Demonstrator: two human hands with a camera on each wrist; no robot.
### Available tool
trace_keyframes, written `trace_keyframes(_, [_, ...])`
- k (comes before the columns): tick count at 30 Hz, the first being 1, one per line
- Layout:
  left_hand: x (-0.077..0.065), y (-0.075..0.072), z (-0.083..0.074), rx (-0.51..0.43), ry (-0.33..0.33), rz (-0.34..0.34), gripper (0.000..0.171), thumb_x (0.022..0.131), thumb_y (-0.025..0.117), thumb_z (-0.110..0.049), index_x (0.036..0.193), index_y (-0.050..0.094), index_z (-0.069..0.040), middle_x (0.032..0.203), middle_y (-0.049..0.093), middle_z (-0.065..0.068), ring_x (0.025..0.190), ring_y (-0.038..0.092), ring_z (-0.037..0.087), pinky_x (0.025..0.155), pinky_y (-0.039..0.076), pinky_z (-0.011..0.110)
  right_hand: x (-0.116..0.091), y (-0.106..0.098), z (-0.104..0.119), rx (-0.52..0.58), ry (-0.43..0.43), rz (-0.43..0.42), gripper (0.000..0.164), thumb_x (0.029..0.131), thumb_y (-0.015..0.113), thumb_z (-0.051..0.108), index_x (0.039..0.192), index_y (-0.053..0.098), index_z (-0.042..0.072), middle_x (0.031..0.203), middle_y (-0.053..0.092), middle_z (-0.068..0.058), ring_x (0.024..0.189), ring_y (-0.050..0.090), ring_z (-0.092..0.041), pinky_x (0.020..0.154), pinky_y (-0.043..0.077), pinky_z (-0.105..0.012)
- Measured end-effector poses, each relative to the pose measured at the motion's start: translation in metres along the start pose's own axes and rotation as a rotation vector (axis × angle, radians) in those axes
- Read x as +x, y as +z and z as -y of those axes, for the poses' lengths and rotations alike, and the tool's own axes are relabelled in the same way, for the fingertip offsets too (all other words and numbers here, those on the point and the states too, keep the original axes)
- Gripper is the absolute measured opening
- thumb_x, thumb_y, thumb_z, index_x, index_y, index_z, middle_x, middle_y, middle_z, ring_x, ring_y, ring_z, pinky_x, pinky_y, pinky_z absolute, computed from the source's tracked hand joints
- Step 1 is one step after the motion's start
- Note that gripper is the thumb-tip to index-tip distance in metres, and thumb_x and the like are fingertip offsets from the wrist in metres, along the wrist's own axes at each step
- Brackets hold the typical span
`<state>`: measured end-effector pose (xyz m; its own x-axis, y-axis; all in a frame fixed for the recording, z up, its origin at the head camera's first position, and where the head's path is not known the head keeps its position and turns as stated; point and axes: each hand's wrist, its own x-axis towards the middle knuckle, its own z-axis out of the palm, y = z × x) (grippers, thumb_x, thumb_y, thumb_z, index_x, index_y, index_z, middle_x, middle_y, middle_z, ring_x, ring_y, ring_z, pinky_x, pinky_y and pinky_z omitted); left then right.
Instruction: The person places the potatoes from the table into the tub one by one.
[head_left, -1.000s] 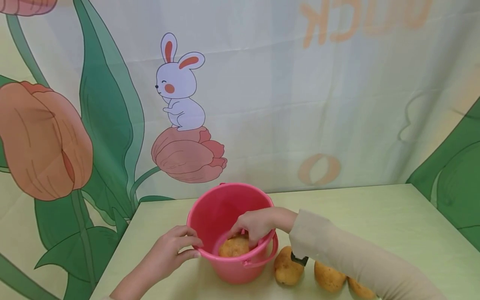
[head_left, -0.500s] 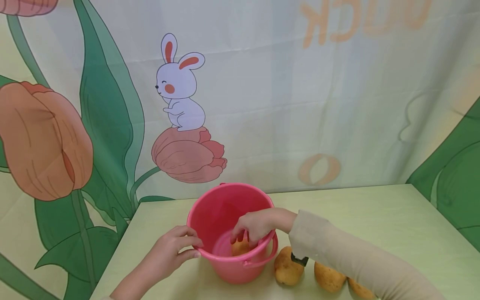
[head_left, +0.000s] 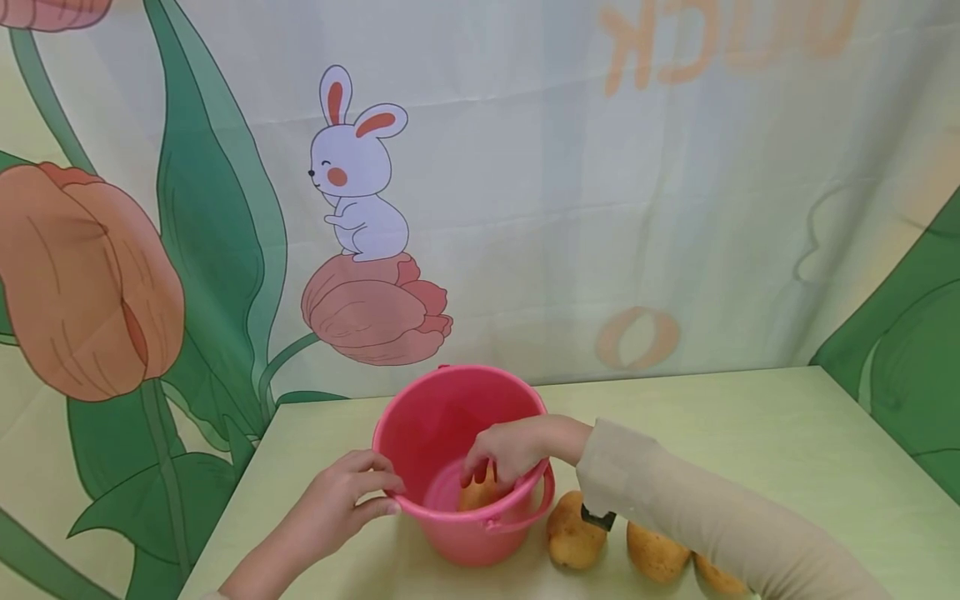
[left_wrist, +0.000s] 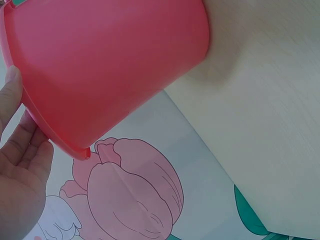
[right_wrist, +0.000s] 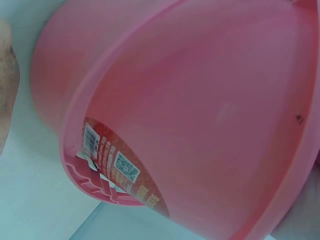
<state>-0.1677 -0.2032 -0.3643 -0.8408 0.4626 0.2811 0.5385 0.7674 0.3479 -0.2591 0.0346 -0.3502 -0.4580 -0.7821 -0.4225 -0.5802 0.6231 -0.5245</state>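
A pink plastic bucket [head_left: 465, 542] stands on the table, its mouth tipped toward the head camera. My left hand [head_left: 341, 500] grips the rim at the near left; the left wrist view shows the thumb on one side of the bucket wall [left_wrist: 115, 65] and fingers on the other. Reaching over the right rim, my right hand [head_left: 506, 450] is inside the bucket with curled fingers about a yellow-brown potato [head_left: 476, 493]. Fingers and rim hide part of this potato. In the right wrist view the bucket [right_wrist: 215, 100] with a printed label [right_wrist: 125, 167] fills most of the frame.
Right of the bucket lie a potato [head_left: 575, 533], a second potato [head_left: 656, 554] and a third potato [head_left: 720, 577], partly under the right sleeve [head_left: 697, 500]. The bucket's handle [head_left: 543, 504] hangs at its right side. A printed curtain [head_left: 525, 208] hangs behind the table [head_left: 712, 425].
Inside the bucket, the potato has shifted right under my right hand, and the fingers have drawn in over it. My left hand keeps its place on the rim.
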Motion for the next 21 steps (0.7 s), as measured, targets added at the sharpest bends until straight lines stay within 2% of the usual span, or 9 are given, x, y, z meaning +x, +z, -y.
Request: trace_keyframes(21, [0.000,0.001,0.001,0.004,0.014,-0.001,0.018,0.068,0.073,-0.019,0.086,0.069,-0.020,0.089,0.055,-0.011,0.086,0.050,0.009,0.066,0.050,0.018,-0.013,-0.011,0.007,-0.001,0.020,-0.064,0.046,0.066,0.074,0.007,0.109,0.062,0.020,0.098,0.058,0.005,0.084,0.052,-0.006,0.058,0.050,-0.017])
